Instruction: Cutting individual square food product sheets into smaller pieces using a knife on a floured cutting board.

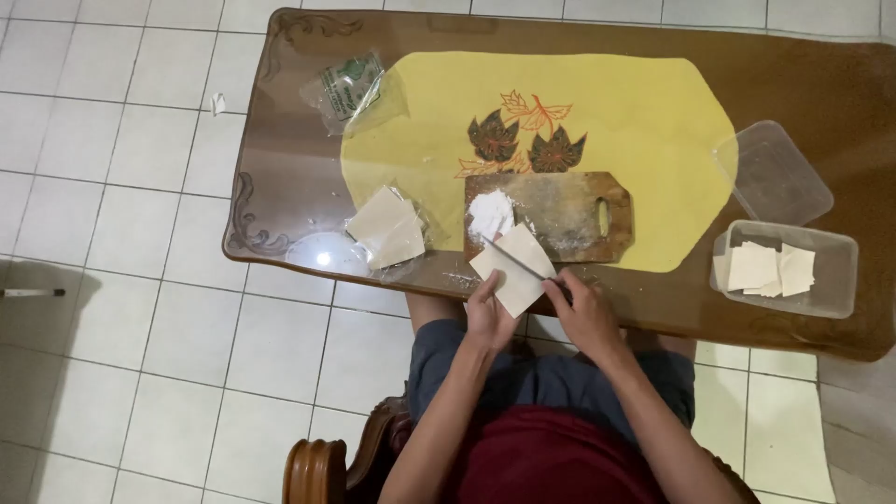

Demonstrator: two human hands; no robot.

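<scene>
Left hand [488,313]: grip pinching pale dough sheet [513,268] at its near-left edge.
Right hand [583,313]: grip closed on knife [515,258] — blade across sheet.
Sheet: overlapping cutting board [560,217], near surface [821,84] edge.

Yellow leaf-print mat [644,121], clear lid [773,173], plastic container [840,271], crumpled bag [347,89]
</scene>
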